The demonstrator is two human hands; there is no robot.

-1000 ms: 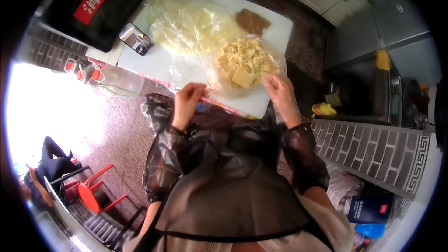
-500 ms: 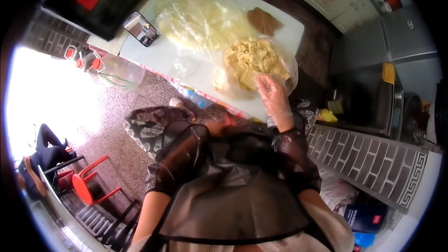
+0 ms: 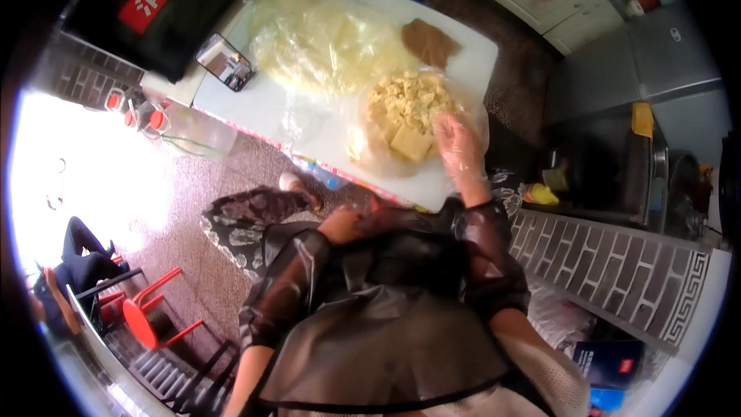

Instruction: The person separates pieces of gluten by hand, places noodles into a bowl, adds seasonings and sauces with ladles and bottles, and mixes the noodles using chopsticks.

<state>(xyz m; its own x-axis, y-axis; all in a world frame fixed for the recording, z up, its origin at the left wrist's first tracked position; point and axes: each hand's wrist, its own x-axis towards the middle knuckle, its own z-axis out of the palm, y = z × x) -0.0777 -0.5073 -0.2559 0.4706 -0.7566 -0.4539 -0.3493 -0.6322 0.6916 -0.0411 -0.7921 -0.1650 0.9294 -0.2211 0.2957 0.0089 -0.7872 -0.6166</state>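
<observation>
A heap of pale yellow crumbled pieces, much like tofu (image 3: pixel 409 99), lies in a clear plastic bag (image 3: pixel 370 147) on the white table. One square block (image 3: pixel 411 143) sits whole at the near side of the heap. My right hand (image 3: pixel 461 150), in a thin clear plastic glove, is at the heap's right edge with its fingers bent together; what lies between them, if anything, is hidden. Low by my lap, at the apron's edge, is my left hand (image 3: pixel 342 224), apart from the heap. Its fingers are blurred and partly hidden.
A large clear bag with pale yellow contents (image 3: pixel 324 42) covers the table's far part. Beside it lie a brown cloth-like piece (image 3: pixel 429 43) and a phone (image 3: pixel 225 63). Red-capped bottles (image 3: pixel 158 122) stand left of the table, and a red stool (image 3: pixel 143 320) is lower left.
My right hand has shifted slightly right, away from the square block, which now shows fully. My left hand has come more into sight by my lap. The view has tilted a little.
</observation>
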